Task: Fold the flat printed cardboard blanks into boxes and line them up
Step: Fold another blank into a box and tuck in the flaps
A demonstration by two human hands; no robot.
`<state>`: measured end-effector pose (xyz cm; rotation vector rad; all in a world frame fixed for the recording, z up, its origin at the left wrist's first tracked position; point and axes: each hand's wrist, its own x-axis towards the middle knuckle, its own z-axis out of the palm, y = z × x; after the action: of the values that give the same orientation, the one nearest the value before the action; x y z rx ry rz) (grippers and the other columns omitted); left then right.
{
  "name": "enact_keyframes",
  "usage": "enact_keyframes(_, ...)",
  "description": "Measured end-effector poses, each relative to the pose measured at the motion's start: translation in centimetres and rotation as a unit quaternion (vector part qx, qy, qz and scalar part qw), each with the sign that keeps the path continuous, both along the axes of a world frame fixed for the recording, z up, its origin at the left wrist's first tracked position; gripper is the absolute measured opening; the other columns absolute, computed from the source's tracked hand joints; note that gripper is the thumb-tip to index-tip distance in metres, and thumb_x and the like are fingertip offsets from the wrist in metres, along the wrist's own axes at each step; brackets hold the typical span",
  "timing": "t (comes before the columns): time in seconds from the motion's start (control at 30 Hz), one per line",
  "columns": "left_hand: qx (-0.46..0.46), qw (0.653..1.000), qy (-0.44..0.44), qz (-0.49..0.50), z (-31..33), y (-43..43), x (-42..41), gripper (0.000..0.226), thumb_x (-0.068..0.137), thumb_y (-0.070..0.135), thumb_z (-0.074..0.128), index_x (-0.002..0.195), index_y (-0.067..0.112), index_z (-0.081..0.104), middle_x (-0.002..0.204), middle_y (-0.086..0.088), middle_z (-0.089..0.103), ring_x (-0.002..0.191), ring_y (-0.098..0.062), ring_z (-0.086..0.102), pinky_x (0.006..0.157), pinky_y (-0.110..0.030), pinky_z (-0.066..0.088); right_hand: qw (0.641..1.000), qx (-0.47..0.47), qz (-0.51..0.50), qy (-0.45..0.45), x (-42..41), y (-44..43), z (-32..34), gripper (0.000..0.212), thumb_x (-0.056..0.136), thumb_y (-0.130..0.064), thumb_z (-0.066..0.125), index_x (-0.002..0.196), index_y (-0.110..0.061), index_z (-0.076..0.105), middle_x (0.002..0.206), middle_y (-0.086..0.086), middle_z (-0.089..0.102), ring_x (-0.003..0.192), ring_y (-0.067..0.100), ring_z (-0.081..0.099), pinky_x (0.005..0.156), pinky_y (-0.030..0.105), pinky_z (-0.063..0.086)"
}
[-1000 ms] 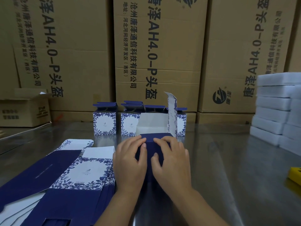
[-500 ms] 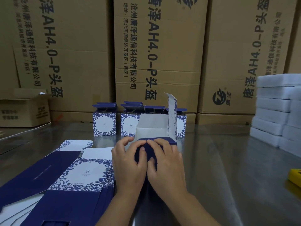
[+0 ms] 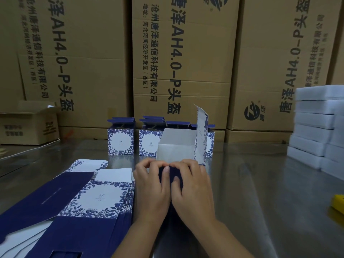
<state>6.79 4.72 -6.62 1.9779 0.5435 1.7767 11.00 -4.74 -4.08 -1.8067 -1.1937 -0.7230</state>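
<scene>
Steel table backed by shipping cartons: my left hand and right hand, equally near, curl gripping the navy near edge of the half-folded box, its open length pointing away toward the finished row.

**Half-folded box**: at the centre of the steel counter. Its white inside faces the camera, and one floral flap stands upright on its right side.
**Left grip**, **right grip**: bare hands side by side on the box's near navy panel. Fingers curl over its top edge and the thumbs press its face.
**Flat blanks**: fanned stack just left of the left grip, printed navy and blue floral.
**Finished boxes**: row at the far side of the counter with lids ajar, partly hidden behind the half-folded box.
**Large printed cartons**: stacked behind the row.
**Small open carton**: far left.
**White foam slabs**: stacked on the right.
**Yellow object**: at the right edge, cut off by the frame.
</scene>
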Motion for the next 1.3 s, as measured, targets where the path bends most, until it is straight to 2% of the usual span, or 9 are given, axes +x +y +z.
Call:
enact_keyframes(0.17, -0.012, 1.000, -0.006, -0.008, 0.0, -0.2, -0.3, 0.028, 0.088, 0.041, 0.036, 0.094, 0.023, 0.056, 0.112, 0.009, 0.033, 0.106, -0.002, 0.031, 0.093, -0.004, 0.019, 0.997, 0.028, -0.073, 0.001, 1.4, -0.9, 0.6, 0.023, 0.079, -0.010, 0.061, 0.099, -0.021, 0.067, 0.100, -0.005, 0.060, 0.085, 0.019, 0.054, 0.073, 0.034, 0.041)
enact_keyframes(0.3, -0.041, 0.999, -0.024, 0.011, 0.2, -0.3, -0.5, 0.017, 0.089, 0.029, 0.043, 0.095, 0.024, 0.058, 0.115, 0.009, 0.032, 0.105, -0.001, 0.030, 0.092, -0.024, 0.029, 0.991, 0.039, -0.116, -0.060, 2.2, -1.4, 0.8, 0.034, 0.066, -0.001, 0.073, 0.095, -0.021, 0.072, 0.091, -0.001, 0.064, 0.075, 0.022, 0.056, 0.063, 0.038, 0.041)
enact_keyframes(0.43, -0.038, 0.998, -0.019, 0.041, 0.3, -0.2, -0.7, 0.013, 0.092, 0.012, 0.053, 0.097, 0.019, 0.062, 0.115, 0.008, 0.032, 0.102, -0.004, 0.030, 0.089, -0.031, 0.034, 0.982, 0.063, -0.139, -0.109, 2.4, -1.5, 0.9, 0.037, 0.060, -0.001, 0.078, 0.093, -0.018, 0.075, 0.090, 0.005, 0.063, 0.073, 0.025, 0.057, 0.061, 0.038, 0.043)
enact_keyframes(0.6, -0.037, 0.998, -0.022, 0.050, 0.4, -0.1, -0.7, 0.015, 0.091, 0.009, 0.055, 0.095, 0.021, 0.063, 0.115, 0.009, 0.033, 0.102, -0.005, 0.032, 0.086, -0.027, 0.033, 0.980, 0.076, -0.161, -0.093, 2.6, -1.6, 1.0, 0.029, 0.063, -0.002, 0.075, 0.088, -0.015, 0.072, 0.088, 0.008, 0.058, 0.071, 0.026, 0.053, 0.059, 0.038, 0.041)
enact_keyframes(0.7, -0.031, 0.998, -0.023, 0.050, 0.5, -0.1, -0.7, 0.014, 0.090, 0.017, 0.050, 0.095, 0.021, 0.063, 0.117, 0.004, 0.037, 0.103, -0.006, 0.033, 0.085, -0.026, 0.032, 0.973, 0.054, -0.205, -0.091, 3.0, -1.7, 1.2, 0.022, 0.066, -0.008, 0.075, 0.087, -0.016, 0.072, 0.087, 0.007, 0.059, 0.070, 0.026, 0.052, 0.060, 0.036, 0.038)
enact_keyframes(0.8, -0.032, 0.998, -0.023, 0.054, 0.7, -0.3, -0.8, 0.018, 0.088, 0.023, 0.047, 0.094, 0.021, 0.064, 0.118, 0.001, 0.040, 0.102, -0.005, 0.033, 0.085, -0.027, 0.035, 0.966, 0.044, -0.239, -0.089, 3.3, -1.7, 1.2, 0.020, 0.067, -0.009, 0.075, 0.085, -0.017, 0.072, 0.088, 0.007, 0.060, 0.070, 0.027, 0.051, 0.061, 0.036, 0.036)
enact_keyframes(0.87, -0.032, 0.997, -0.019, 0.073, 0.8, -0.4, -0.9, 0.013, 0.089, 0.018, 0.052, 0.095, 0.020, 0.063, 0.118, -0.001, 0.042, 0.101, -0.007, 0.033, 0.085, -0.031, 0.038, 0.963, 0.033, -0.252, -0.087, 3.3, -1.6, 1.1, 0.020, 0.067, -0.010, 0.075, 0.085, -0.018, 0.071, 0.087, 0.007, 0.060, 0.071, 0.028, 0.051, 0.061, 0.036, 0.035)
enact_keyframes(1.03, -0.034, 0.995, 0.005, 0.097, 0.9, -0.5, -1.1, 0.013, 0.087, 0.009, 0.059, 0.096, 0.018, 0.063, 0.119, -0.005, 0.044, 0.103, -0.016, 0.039, 0.086, -0.035, 0.039, 0.965, 0.022, -0.250, -0.076, 3.3, -1.6, 1.1, 0.020, 0.067, -0.006, 0.076, 0.082, -0.017, 0.071, 0.084, 0.007, 0.061, 0.070, 0.029, 0.053, 0.060, 0.036, 0.036)
enact_keyframes(1.3, -0.017, 0.996, -0.010, 0.082, 0.7, -0.5, -1.1, 0.015, 0.088, 0.018, 0.049, 0.093, 0.020, 0.063, 0.116, -0.003, 0.043, 0.099, -0.007, 0.033, 0.082, -0.033, 0.039, 0.972, -0.025, -0.233, -0.032, 3.2, -1.5, 1.1, 0.011, 0.084, -0.012, 0.063, 0.092, -0.019, 0.067, 0.083, 0.002, 0.060, 0.075, 0.026, 0.051, 0.066, 0.037, 0.034)
